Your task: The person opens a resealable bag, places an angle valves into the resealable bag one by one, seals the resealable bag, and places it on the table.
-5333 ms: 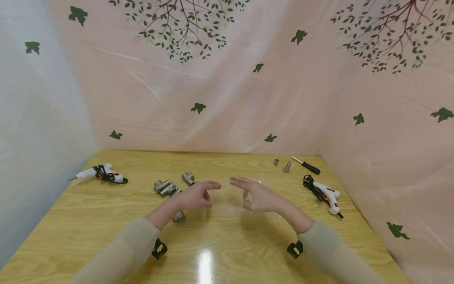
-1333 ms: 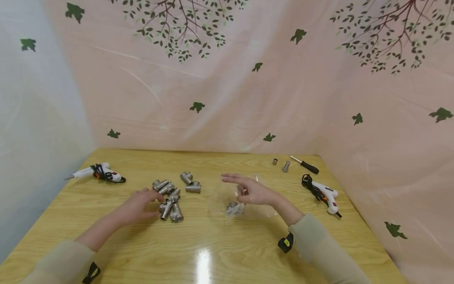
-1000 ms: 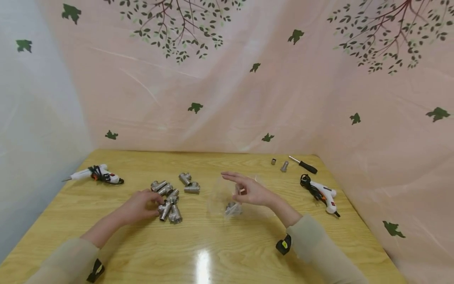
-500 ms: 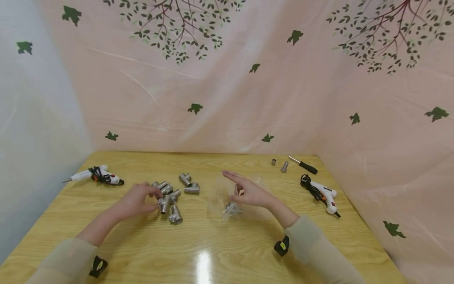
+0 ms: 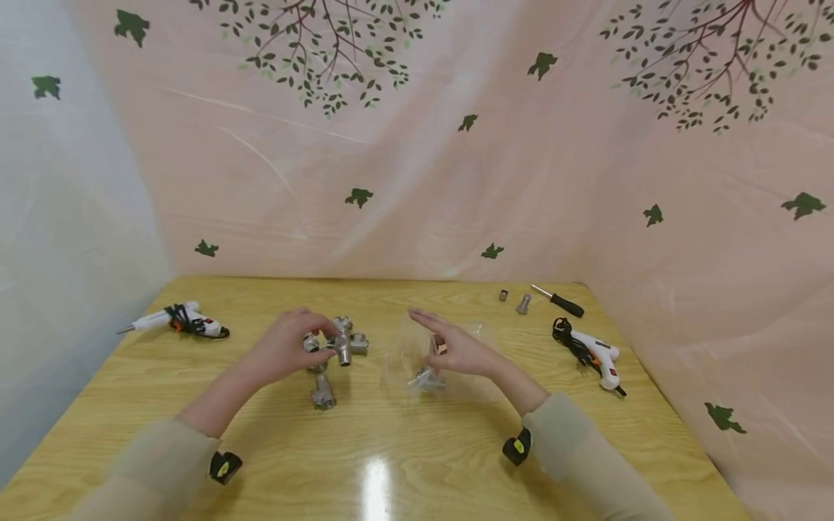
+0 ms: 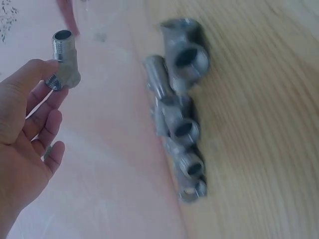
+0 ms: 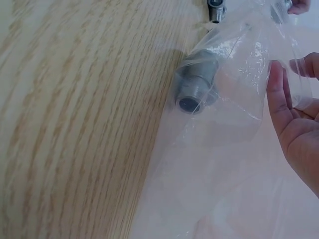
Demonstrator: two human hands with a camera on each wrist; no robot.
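My left hand (image 5: 283, 351) pinches a silver tee pipe fitting (image 5: 343, 349) between thumb and fingers, raised above the table. In the left wrist view, the held tee's threaded end points up. Below it, more metal fittings (image 6: 185, 64) lie in a row, and in the head view the hand partly hides that pile. One tee (image 5: 322, 393) lies nearer the front. My right hand (image 5: 464, 353) grips the edge of a clear plastic bag (image 5: 399, 354), its upper fingers straight. Inside the bag, a metal fitting (image 7: 197, 84) rests at the bottom.
A white glue gun (image 5: 179, 320) with a black cord lies at the left, another glue gun (image 5: 596, 354) at the right. Toward the back right are a black-handled screwdriver (image 5: 565, 304), a bolt-like metal piece (image 5: 523, 304) and a small metal cylinder (image 5: 503, 295). A printed curtain (image 5: 417, 231) stands behind.
Both hands were at the bag earlier. My left hand then went to the pile, picked up a tee and has carried it up and right. The right hand stays at the bag.
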